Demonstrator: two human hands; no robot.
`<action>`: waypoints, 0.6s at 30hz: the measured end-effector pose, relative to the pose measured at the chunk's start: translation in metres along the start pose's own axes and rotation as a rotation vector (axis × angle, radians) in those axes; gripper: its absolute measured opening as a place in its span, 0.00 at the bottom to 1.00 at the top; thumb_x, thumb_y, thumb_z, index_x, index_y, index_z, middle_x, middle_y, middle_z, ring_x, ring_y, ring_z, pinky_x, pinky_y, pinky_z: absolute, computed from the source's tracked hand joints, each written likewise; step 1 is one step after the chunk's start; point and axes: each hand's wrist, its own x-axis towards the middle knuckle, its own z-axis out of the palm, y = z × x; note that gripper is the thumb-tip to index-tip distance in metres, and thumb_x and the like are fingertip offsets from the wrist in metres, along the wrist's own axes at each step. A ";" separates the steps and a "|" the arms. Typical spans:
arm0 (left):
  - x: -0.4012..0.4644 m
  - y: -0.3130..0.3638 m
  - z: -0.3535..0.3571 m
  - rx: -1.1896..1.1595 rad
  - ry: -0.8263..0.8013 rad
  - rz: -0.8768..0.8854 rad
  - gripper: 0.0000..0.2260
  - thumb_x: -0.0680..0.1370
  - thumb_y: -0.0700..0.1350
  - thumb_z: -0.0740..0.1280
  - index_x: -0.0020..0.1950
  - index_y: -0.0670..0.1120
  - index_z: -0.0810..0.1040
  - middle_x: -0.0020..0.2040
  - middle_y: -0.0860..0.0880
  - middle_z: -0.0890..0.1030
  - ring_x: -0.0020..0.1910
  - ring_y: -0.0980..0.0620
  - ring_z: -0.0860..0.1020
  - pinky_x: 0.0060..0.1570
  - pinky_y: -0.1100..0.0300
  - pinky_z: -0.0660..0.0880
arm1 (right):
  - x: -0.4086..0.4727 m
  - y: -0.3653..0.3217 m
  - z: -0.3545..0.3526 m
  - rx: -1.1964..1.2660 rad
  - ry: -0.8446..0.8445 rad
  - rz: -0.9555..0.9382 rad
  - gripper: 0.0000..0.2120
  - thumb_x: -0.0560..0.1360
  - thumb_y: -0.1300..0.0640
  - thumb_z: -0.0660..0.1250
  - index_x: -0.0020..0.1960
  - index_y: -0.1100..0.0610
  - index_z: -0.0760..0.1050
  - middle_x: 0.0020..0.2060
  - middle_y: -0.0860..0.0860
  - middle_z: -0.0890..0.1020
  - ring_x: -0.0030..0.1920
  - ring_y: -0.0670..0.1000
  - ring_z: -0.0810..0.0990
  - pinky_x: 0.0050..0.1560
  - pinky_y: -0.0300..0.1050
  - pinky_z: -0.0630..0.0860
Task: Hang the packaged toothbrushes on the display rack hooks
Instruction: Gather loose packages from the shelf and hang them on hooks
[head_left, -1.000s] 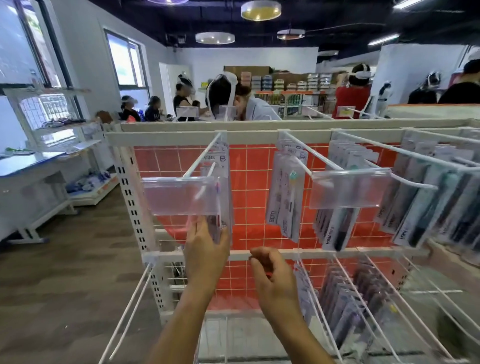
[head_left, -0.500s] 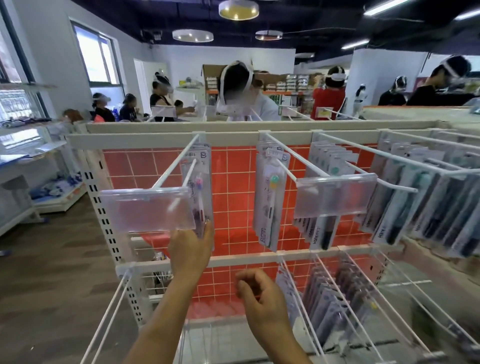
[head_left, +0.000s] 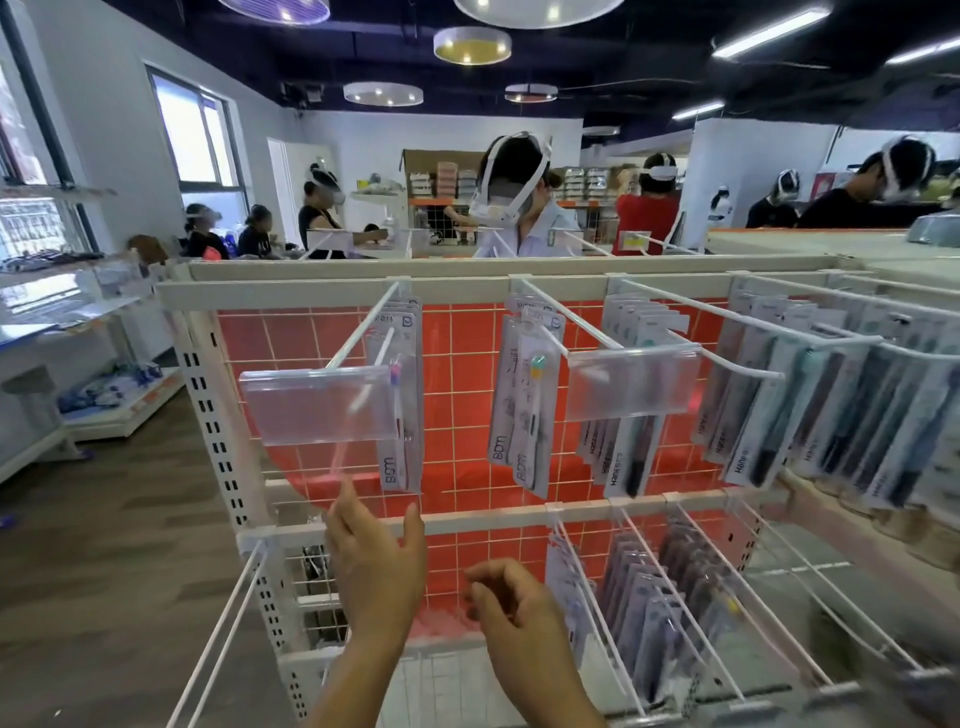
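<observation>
Right of the clear price tag holder (head_left: 317, 404), hanging toothbrush packs (head_left: 522, 415) read "BOTI", and farther-right dark packs (head_left: 626, 457) read "Hanestor".

floor: dark wood planks (head_left: 93, 561) under me | walls: white (head_left: 104, 119) | window (head_left: 195, 135) on my left, bright | ceiling: black, round lamps (head_left: 471, 45) lit | white shelving (head_left: 67, 312) beside me

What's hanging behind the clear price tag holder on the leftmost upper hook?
Behind the clear tag holder, toothbrush packs hang on the hook. The frosted holder blurs whatever is directly behind it.
</observation>
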 end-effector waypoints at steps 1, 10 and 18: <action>-0.005 -0.002 0.002 0.011 -0.007 -0.006 0.33 0.77 0.53 0.65 0.76 0.45 0.53 0.73 0.41 0.62 0.72 0.41 0.62 0.66 0.40 0.67 | -0.002 0.001 -0.001 -0.004 -0.003 -0.001 0.10 0.78 0.62 0.63 0.45 0.48 0.75 0.40 0.48 0.82 0.45 0.46 0.80 0.49 0.36 0.77; -0.057 0.004 0.007 0.037 -0.076 -0.039 0.33 0.75 0.46 0.67 0.75 0.43 0.55 0.71 0.41 0.62 0.70 0.42 0.63 0.65 0.45 0.69 | -0.011 0.017 -0.023 -0.106 0.041 0.051 0.10 0.79 0.60 0.63 0.45 0.46 0.74 0.43 0.41 0.80 0.46 0.39 0.77 0.43 0.27 0.72; -0.096 0.016 0.007 0.083 -0.171 -0.006 0.28 0.77 0.48 0.63 0.74 0.48 0.55 0.71 0.46 0.61 0.67 0.47 0.65 0.65 0.52 0.69 | -0.019 0.027 -0.042 -0.109 0.005 0.068 0.08 0.79 0.61 0.62 0.52 0.49 0.74 0.44 0.38 0.77 0.46 0.34 0.74 0.40 0.25 0.68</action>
